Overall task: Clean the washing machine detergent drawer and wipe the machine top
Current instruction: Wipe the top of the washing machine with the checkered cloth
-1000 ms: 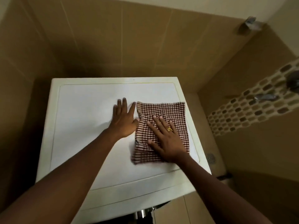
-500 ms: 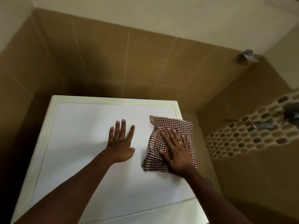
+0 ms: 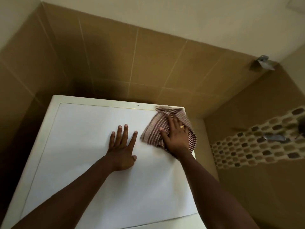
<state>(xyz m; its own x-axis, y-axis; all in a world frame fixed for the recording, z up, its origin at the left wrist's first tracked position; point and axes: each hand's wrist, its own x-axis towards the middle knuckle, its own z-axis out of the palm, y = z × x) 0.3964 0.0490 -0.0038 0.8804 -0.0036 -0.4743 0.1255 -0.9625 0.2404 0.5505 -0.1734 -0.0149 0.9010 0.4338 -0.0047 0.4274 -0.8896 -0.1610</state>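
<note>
The white washing machine top (image 3: 79, 138) fills the middle of the view. A brown-and-white checked cloth (image 3: 153, 129) lies bunched at its far right corner, partly over the right edge. My right hand (image 3: 176, 138) presses flat on the cloth with straight, spread fingers; a gold ring shows on one finger. My left hand (image 3: 123, 146) rests flat on the bare top just left of the cloth, fingers spread. The detergent drawer is out of view.
Tan tiled walls (image 3: 115, 60) close in behind and to the left of the machine. On the right wall runs a mosaic tile band (image 3: 257, 146) with a metal tap (image 3: 274, 138). A metal fitting (image 3: 264, 61) sits high in the corner.
My right hand has pushed the cloth away from me, from mid right to the far right corner, where it bunched up. The left hand stayed flat on the top. The view tilted upward.
</note>
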